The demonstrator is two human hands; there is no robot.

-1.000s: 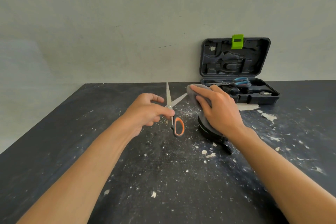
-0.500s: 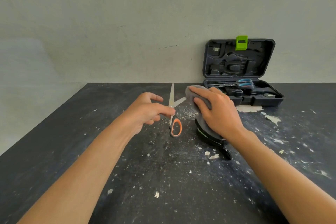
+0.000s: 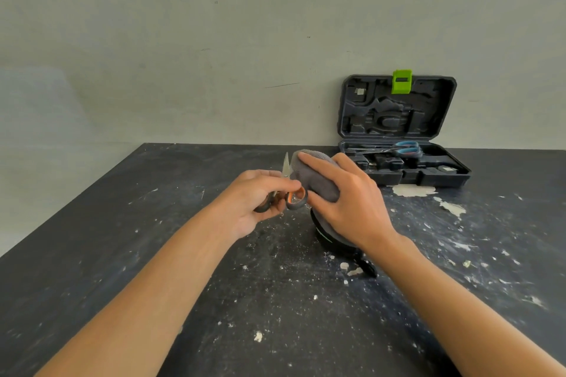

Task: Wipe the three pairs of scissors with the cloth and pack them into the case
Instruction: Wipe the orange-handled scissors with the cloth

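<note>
Head view shows the person's left hand [image 3: 260, 205] gripping the handles of the orange-and-grey scissors [image 3: 291, 193], blades pointing away toward the far wall. The right hand [image 3: 346, 202] clutches the grey cloth [image 3: 315, 174] and holds it against the blades just right of the left hand, above the dusty black table [image 3: 153, 254]. A black pair of scissors [image 3: 340, 248] lies on the table beneath the right wrist, mostly hidden. The blue-handled scissors [image 3: 401, 147] already sit in the open case [image 3: 404, 174] at the far right, against the wall. The step in hand appears to be wiping the second pair. Next, the cloth likely needs to run along the blades, keeping fingers off the edges, before this pair is carried to the case.
</note>
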